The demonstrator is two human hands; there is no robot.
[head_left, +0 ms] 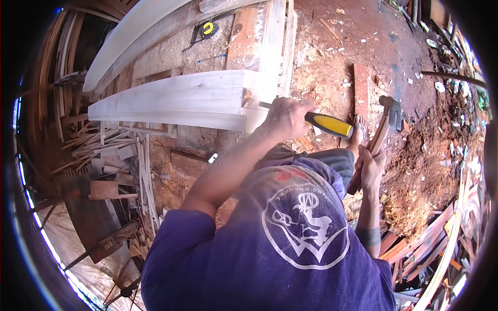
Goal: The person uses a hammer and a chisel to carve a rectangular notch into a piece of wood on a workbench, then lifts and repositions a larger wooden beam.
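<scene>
My left hand [288, 118] is closed around a chisel [332, 125] with a yellow and black handle. The butt of its handle points right, and its blade pokes out left of my fingers, close to the end of a pale, tapered timber [171, 99]. Whether the blade touches the wood I cannot tell. In my right hand [372, 165] a claw hammer [379, 136] is gripped by its wooden handle. Its metal head is raised to the right of the chisel, apart from the handle's butt.
A yellow and black tape measure [208, 28] rests among the timbers at the top. Another curved timber [137, 36] lies beyond. Wood offcuts [111, 166] are heaped at left, and scrap strips [423, 249] at lower right. A bare foot [358, 136] stands on the chip-strewn dirt floor [332, 31].
</scene>
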